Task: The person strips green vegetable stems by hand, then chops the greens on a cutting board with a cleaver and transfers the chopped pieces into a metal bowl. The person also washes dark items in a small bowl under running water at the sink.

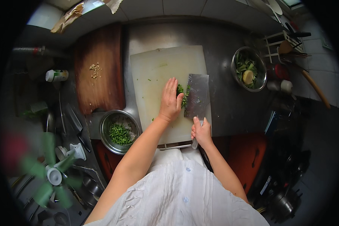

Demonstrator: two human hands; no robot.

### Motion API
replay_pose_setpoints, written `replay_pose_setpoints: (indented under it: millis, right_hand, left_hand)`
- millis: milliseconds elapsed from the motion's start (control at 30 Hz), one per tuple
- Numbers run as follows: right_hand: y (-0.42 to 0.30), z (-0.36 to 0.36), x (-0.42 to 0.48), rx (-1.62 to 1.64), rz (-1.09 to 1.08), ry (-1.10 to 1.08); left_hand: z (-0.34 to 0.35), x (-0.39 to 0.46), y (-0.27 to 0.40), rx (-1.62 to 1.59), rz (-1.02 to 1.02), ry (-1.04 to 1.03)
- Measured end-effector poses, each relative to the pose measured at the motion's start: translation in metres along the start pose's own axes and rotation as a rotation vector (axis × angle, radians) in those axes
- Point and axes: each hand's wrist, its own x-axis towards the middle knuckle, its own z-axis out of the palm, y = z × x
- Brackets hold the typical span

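Observation:
A white plastic cutting board (149, 104) lies in front of me, with a small pile of chopped greens (181, 89) on it. My left hand (171, 99) lies along the left side of the pile, fingers together and pointing away from me, thumb at the greens. In my right hand (202, 131) is the handle of a cleaver (197, 94). The broad blade lies nearly flat on the board, its left edge beside the greens and some bits stuck to it. Left of my left forearm, a metal bowl (104, 138) holds chopped greens over a pale food.
A wooden board (101, 50) with small pale pieces stands at the left. Further left are a knife (75, 118), a white bottle (56, 75) and a green fan (54, 175). A metal bowl (264, 79) of leafy trimmings sits at the right, near a utensil rack (271, 46).

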Motion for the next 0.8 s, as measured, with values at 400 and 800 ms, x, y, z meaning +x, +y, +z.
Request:
replay_pose_setpoints:
  millis: [400,800]
  right_hand:
    - [0.01,0.042,0.015,0.083,0.064,-0.173]
    - [-0.018,0.097,-0.061,-0.144,0.004,-0.442]
  left_hand:
    - [0.008,0.007,0.019,-0.012,-0.119,0.2]
    - [-0.109,-0.029,0.052,0.1,-0.182,0.586]
